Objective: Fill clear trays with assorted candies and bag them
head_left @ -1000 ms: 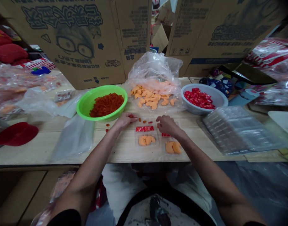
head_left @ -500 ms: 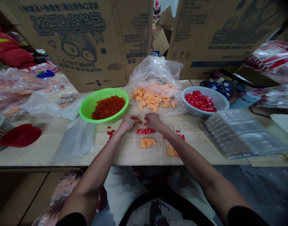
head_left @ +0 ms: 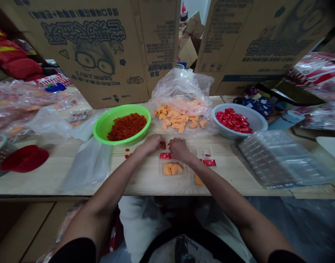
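My left hand (head_left: 155,141) and my right hand (head_left: 179,149) work close together over the far end of a clear plastic tray (head_left: 171,173). Fingers of both are bent together around small dark orange-red pieces (head_left: 163,145) at the tray's small compartments; exactly what each one pinches is too small to make out. Nearer to me, that tray holds a red sachet (head_left: 165,156) and orange crescent-shaped pieces (head_left: 173,168). Partly under my right forearm lies a second clear tray (head_left: 203,151) with red sachets (head_left: 209,163) and orange pieces (head_left: 198,179).
A green bowl (head_left: 94,124) of orange-red pieces stands left, a grey-blue bowl (head_left: 259,124) of red sachets right. Between them lies an open plastic bag (head_left: 181,86) of orange crescents. Stacked clear trays (head_left: 282,160) sit right; plastic bags (head_left: 87,164) and a red bowl (head_left: 25,158) lie left.
My right hand has come nearer to me and now covers part of the red sachets. My left hand has shifted slightly right. The view has tilted a little.
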